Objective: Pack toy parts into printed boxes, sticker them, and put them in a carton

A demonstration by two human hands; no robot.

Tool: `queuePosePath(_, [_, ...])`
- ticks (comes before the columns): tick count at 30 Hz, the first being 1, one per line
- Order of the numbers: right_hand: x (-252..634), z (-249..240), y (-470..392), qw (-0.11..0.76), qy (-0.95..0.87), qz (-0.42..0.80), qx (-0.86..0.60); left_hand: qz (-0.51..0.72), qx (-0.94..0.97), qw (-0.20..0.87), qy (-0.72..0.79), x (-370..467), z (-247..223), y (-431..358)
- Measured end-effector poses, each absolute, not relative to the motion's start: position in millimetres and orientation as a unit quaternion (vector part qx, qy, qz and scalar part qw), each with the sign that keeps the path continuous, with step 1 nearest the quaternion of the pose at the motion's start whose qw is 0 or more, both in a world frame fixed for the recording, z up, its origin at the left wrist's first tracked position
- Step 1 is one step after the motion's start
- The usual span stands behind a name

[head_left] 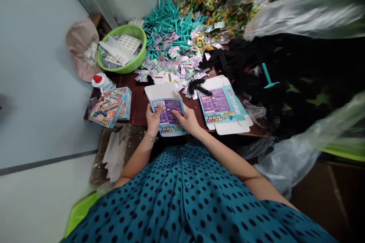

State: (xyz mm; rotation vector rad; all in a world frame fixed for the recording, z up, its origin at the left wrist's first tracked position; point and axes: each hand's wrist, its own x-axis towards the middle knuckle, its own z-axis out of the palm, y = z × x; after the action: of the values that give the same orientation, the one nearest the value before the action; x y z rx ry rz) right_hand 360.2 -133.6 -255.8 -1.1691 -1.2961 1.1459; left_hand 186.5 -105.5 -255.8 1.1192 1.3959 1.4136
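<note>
A purple and light-blue cardboard box (169,107) with a white flap raised at its far end is held near the table's front edge. My left hand (154,120) grips its left side, thumb on the printed face. On its right side my right hand (188,119) holds it the same way, with the fingers hidden beneath. Flattened boxes (221,104) of the same print lie to the right. Beyond the held box are black bead-like pieces (199,86) and white printed cards (165,77).
Small packets (182,64) and teal sticks (171,19) are heaped behind. A green basket (141,57) of sheets, a lidded cup (102,81) and finished-looking boxes (107,108) stand left. Black pieces (242,60) and plastic bags (308,11) fill the right.
</note>
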Motion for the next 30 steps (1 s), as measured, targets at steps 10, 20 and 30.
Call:
queuePosePath(10, [368.2, -276.8, -150.4, 0.512, -0.584, 0.391, -0.494, 0.472, 0.615, 0.378, 0.506, 138.3, -260.6, -131.3])
queuePosePath(20, [394.8, -237.6, -88.7, 0.319, -0.760, 0.395, -0.406, 0.547, 0.367, 0.532, 0.532, 157.0, -236.6, -140.7])
queuePosePath(30, [359.2, -214.7, -107.6, 0.331, -0.727, 0.505, -0.327, 0.467, 0.255, 0.701, 0.475, 155.2, -223.2, -132.7])
